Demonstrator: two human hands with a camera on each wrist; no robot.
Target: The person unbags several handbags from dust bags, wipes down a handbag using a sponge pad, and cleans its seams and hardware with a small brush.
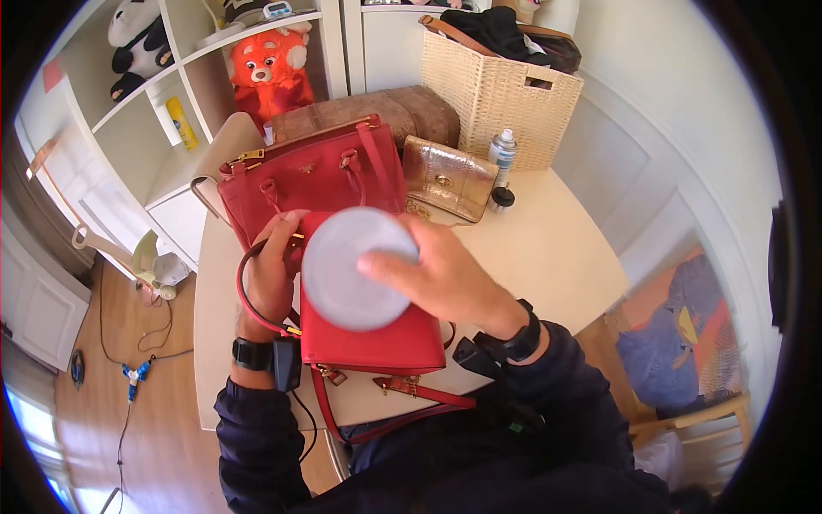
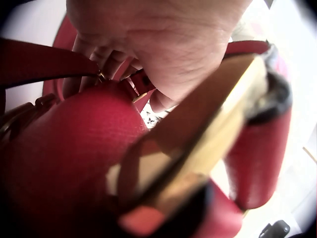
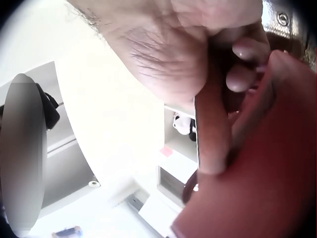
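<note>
A smaller red handbag (image 1: pixel 377 343) lies in front of me on the pale table. My left hand (image 1: pixel 272 272) grips its left side near a gold buckle, with the handle (image 1: pixel 243 295) looping beside the wrist. In the left wrist view, the fingers (image 2: pixel 111 64) curl by the strap buckle (image 2: pixel 140 82). My right hand (image 1: pixel 449 274) pinches a round, pale grey disc (image 1: pixel 342 295) over the bag, thumb on its face; I cannot tell its kind. Red leather (image 3: pixel 277 158) shows close beside that thumb in the right wrist view. A larger red handbag (image 1: pixel 300 176) stands behind.
Behind the bags sit a brown case (image 1: pixel 368 116), a gold purse (image 1: pixel 449 176), a spray can (image 1: pixel 503 152) and its black cap (image 1: pixel 503 198). A wicker basket (image 1: pixel 501 103) stands at the back right. Shelves with plush toys (image 1: pixel 270 77) rise at the back left.
</note>
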